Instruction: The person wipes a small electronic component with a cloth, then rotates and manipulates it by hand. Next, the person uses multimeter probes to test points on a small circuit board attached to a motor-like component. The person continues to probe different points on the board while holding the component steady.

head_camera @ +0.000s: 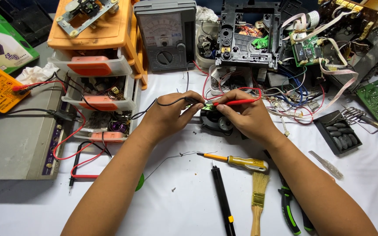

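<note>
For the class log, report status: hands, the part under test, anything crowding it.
Left hand pinching black probe. Right hand pinching red probe. Tips meet on small green board over round black motor. Tangled wires close behind.

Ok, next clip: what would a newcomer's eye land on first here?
Mid-table, the left hand pinches a black probe and the right hand a red probe, tips meeting over a small green board. Behind them stands a grey analog meter beside orange parts drawers; a yellow-handled screwdriver lies nearer the camera.

Both hands pinched, nearly touching: left [168, 114]; right [246, 116]; forearms converging.
</note>
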